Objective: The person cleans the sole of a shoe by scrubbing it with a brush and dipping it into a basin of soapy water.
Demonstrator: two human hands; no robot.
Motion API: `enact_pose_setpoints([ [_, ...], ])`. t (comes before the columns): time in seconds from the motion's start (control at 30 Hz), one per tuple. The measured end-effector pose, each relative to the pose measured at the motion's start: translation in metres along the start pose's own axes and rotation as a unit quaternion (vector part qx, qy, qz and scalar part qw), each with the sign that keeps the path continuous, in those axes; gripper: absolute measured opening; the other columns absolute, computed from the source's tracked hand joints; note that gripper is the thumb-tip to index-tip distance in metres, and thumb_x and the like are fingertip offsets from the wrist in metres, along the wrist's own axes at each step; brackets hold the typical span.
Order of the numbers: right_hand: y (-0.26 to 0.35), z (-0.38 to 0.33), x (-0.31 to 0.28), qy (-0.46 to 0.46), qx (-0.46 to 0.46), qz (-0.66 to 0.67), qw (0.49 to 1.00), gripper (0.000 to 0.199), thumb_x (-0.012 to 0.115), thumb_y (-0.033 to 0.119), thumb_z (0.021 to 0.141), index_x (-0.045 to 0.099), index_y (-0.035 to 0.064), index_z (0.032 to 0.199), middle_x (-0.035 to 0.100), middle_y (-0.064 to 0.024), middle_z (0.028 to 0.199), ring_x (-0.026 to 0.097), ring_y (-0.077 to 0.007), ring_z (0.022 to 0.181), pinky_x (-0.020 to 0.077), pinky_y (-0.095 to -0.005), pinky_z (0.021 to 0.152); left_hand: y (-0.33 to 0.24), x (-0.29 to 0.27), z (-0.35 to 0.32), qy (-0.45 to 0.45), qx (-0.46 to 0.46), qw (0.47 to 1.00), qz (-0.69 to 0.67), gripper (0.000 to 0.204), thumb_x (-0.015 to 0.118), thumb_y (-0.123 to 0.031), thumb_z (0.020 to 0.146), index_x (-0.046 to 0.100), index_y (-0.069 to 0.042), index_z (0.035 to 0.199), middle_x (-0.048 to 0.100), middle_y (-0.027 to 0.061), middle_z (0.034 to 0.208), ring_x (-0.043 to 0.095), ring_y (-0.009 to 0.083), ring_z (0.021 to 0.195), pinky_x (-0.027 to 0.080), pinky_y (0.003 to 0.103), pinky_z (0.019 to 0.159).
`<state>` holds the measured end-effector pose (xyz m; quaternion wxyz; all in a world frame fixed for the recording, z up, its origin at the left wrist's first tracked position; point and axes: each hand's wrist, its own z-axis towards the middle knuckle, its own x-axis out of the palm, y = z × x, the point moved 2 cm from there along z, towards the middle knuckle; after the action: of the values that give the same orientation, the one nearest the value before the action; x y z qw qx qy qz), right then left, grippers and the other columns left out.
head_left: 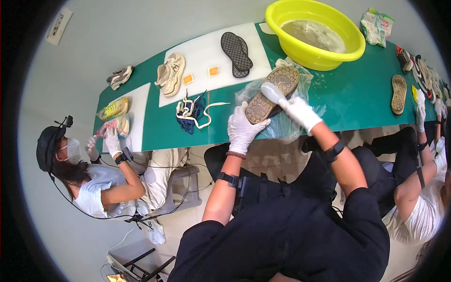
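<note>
White-gloved left hand gripped the upturned shoe over clear plastic on the green desk; right hand clasped a brush against its sole. Green-white packet beside yellow basin.

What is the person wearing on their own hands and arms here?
Both the left hand and the right hand wear thin white disposable gloves. Each forearm carries a black strap with a small black device. The left wrist also has a reddish-brown bead bracelet. Short black sleeves cover the upper arms.
</note>
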<state>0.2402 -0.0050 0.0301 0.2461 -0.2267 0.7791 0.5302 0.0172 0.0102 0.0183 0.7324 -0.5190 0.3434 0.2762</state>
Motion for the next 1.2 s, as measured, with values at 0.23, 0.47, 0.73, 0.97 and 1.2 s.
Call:
enact_pose_setpoints([
  [0.23,-0.050,0.050,-0.066,-0.105,0.117,0.126,0.979,0.056,0.059,0.051,0.093,0.068,-0.0030,0.081,0.067,-0.0147,0.071,0.062,-0.0255,0.058,0.0501,-0.0408,0.059,-0.003,0.004,0.000,-0.002,0.014,1.000,-0.006,0.095,0.090,-0.053,0.058,0.054,0.000,0.129,0.061,0.0157,0.117,0.062,0.0342,0.107,0.050,0.043,0.092],
  [0.47,-0.030,-0.006,0.018,-0.054,-0.017,0.056,0.997,0.062,0.056,0.054,0.095,0.066,-0.0030,0.073,0.060,-0.0099,0.060,0.057,-0.0214,0.055,0.0465,-0.0392,0.056,0.003,0.003,-0.003,-0.018,0.010,1.000,-0.003,0.093,0.089,-0.052,0.059,0.054,0.000,0.127,0.061,0.0157,0.116,0.062,0.0344,0.107,0.051,0.043,0.092],
  [0.73,-0.053,0.043,-0.066,-0.237,0.014,0.043,0.970,0.060,0.054,0.050,0.095,0.066,-0.0026,0.069,0.057,-0.0091,0.057,0.054,-0.0182,0.052,0.0423,-0.0394,0.052,-0.001,0.008,-0.005,-0.025,0.023,0.999,-0.013,0.095,0.090,-0.053,0.058,0.054,0.001,0.128,0.062,0.0167,0.117,0.063,0.0345,0.108,0.050,0.043,0.094],
  [0.97,-0.004,-0.014,0.028,-0.058,-0.023,-0.002,0.998,0.059,0.054,0.050,0.095,0.071,-0.0065,0.091,0.068,-0.0282,0.080,0.069,-0.0395,0.081,0.0514,-0.0457,0.077,0.002,0.006,-0.005,-0.020,0.012,1.000,-0.007,0.093,0.091,-0.052,0.058,0.055,0.001,0.126,0.062,0.0167,0.115,0.063,0.0336,0.108,0.051,0.043,0.092],
  [1.2,-0.023,0.031,-0.048,-0.182,-0.018,0.058,0.981,0.054,0.054,0.047,0.097,0.068,-0.0013,0.077,0.059,-0.0089,0.061,0.055,-0.0165,0.059,0.0458,-0.0365,0.058,0.006,0.004,-0.004,-0.017,0.015,1.000,-0.015,0.096,0.090,-0.053,0.057,0.055,0.002,0.127,0.061,0.0175,0.115,0.063,0.0348,0.106,0.051,0.043,0.091],
])
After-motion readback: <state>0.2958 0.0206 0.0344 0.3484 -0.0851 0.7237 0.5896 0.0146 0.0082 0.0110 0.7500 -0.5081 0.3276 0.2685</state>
